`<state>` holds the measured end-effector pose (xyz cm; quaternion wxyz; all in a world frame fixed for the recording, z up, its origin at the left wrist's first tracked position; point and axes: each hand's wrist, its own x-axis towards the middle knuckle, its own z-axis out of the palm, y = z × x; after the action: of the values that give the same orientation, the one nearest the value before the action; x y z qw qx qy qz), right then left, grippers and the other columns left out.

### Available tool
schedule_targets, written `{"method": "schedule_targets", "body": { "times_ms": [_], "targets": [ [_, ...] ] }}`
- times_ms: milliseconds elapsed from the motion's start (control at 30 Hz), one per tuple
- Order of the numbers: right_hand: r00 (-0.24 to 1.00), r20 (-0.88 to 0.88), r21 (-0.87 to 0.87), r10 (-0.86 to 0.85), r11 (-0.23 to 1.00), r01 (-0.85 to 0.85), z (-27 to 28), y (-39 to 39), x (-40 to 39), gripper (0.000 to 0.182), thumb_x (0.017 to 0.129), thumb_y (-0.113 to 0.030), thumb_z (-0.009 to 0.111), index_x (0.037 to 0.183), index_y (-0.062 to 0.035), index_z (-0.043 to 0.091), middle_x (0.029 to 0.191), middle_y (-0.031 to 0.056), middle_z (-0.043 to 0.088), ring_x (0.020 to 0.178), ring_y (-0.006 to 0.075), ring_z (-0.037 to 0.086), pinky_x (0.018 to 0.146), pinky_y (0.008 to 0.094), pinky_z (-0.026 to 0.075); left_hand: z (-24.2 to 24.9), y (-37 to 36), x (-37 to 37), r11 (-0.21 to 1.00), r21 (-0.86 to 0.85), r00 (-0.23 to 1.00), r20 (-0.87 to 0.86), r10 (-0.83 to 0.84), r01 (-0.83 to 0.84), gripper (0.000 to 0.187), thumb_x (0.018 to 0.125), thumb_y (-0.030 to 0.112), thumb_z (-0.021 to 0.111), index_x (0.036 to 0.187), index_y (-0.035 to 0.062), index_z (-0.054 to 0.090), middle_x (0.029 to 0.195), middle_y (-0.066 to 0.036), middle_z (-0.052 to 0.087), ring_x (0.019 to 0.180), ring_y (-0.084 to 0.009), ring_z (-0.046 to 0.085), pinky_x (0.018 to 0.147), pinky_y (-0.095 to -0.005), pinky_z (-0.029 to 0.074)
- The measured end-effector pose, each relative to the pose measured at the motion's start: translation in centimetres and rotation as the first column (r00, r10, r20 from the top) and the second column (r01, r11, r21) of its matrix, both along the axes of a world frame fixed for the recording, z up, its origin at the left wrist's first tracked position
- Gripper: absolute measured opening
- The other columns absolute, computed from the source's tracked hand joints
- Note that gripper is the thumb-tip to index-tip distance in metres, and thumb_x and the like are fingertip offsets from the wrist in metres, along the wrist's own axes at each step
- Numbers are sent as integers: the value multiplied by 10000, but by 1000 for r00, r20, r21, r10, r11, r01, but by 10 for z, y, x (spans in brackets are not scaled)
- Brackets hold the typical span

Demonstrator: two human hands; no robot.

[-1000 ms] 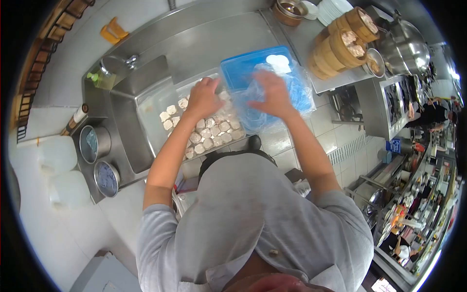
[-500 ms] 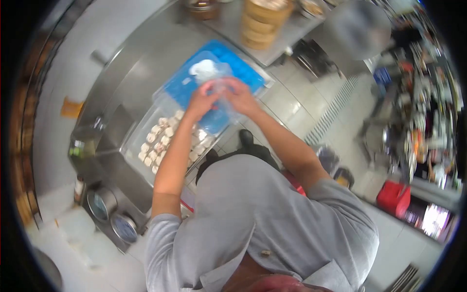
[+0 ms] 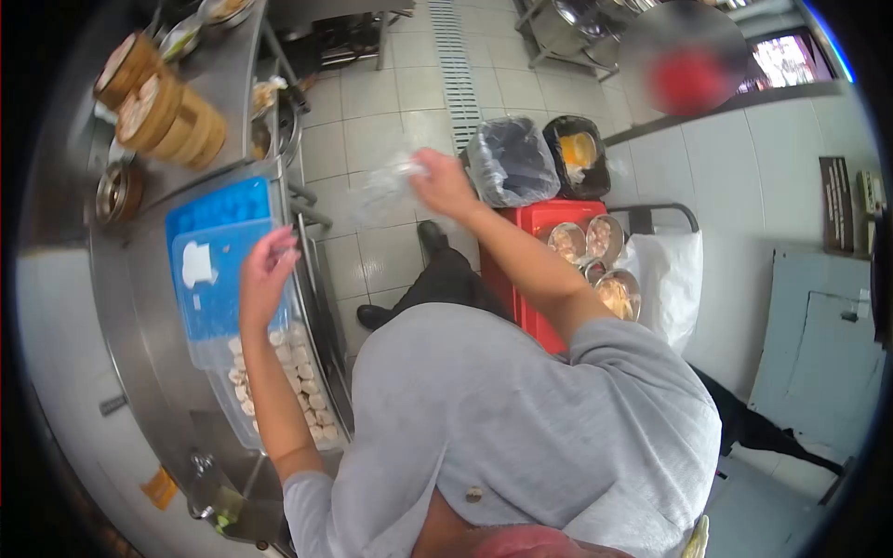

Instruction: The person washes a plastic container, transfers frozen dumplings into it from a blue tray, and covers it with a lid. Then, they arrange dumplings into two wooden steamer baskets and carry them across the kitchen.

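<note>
At the centre, above the floor, my right hand is closed on a crumpled clear plastic sheet or bag, blurred by motion. My left hand hovers near the right edge of the blue tray, fingers loosely bent and apart, with nothing seen in them. A white patch shows on the tray. Below it, partly covered by my left forearm, a clear tray holds rows of small whitish pieces.
Bamboo steamers stand on the upper-left steel counter. Two lined bins stand beyond my right forearm. Beside them, a red box carries several bowls of food. A white sack lies to their right.
The view has turned right, bringing the bins and red box closer into view. My hands, together over the blue tray before, are now apart, the plastic in my right hand alone.
</note>
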<state>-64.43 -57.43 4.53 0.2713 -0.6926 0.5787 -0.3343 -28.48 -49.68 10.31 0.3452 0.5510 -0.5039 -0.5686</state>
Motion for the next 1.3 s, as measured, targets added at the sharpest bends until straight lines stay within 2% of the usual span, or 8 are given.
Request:
{"method": "schedule_targets", "body": {
  "times_ms": [167,233,300,567,800,1033,1133,1300],
  "targets": [
    [840,-318,53,-440,876,479,-80,-11,-223,340,918,-316,576,926,18,639,924,271,675,885,462,660,777,528,518,-4,13,-14,996,92,992,128,0,-12,401,981,145,662,1353,12,591,1223,-124,658,1087,-168,638,945,-311,523],
    [733,-568,-92,-374,914,395,-155,-16,-340,349,945,-309,534,919,20,649,958,274,679,912,482,646,809,543,509,-7,13,-27,982,164,980,186,66,-97,398,997,176,653,1356,16,587,1218,-119,663,1082,-175,643,907,-298,525],
    [705,-425,-5,-568,780,626,-166,-21,-408,296,944,-271,537,911,3,647,1002,276,678,936,489,638,833,550,500,-13,9,-48,964,201,961,250,119,-172,393,1012,209,638,1352,18,590,1208,-113,674,1025,-167,665,845,-285,531],
    [431,-429,-76,-794,507,858,-234,-83,-602,246,853,-141,669,1068,-39,608,1063,217,687,1013,444,660,881,506,511,-14,-25,-153,886,349,886,446,128,-304,362,1023,212,622,1326,13,604,1161,-95,682,955,-148,674,786,-276,539],
    [546,-828,433,-129,471,768,-283,-104,-644,446,867,-200,581,1306,-161,651,1278,199,642,1223,408,594,1005,502,494,-44,-29,-182,843,441,864,500,55,-309,396,1017,261,634,1316,4,603,1135,-90,683,933,-140,671,760,-269,532],
    [506,-826,273,-249,609,745,-299,-64,-675,390,843,-224,610,1214,-160,717,1423,197,572,1252,425,580,1070,495,469,-56,-44,-203,843,470,861,508,-16,-261,398,1024,295,627,1301,9,609,1114,-79,686,905,-127,664,741,-258,529],
    [262,-961,153,-89,618,771,-320,-36,-733,332,902,-254,600,1161,-80,713,1595,200,384,1373,475,456,1066,561,455,-68,-48,-199,810,497,841,541,-8,-313,394,1030,331,620,1281,27,625,1070,-59,687,873,-114,663,714,-244,528],
    [244,-933,360,266,649,670,-369,-15,-814,386,982,-294,516,1225,-55,698,1609,149,376,1449,411,383,1070,608,423,-102,-50,-215,721,604,824,561,-82,-339,382,1037,363,607,1238,41,646,1000,-26,679,817,-101,658,685,-244,528]
  ]
}}
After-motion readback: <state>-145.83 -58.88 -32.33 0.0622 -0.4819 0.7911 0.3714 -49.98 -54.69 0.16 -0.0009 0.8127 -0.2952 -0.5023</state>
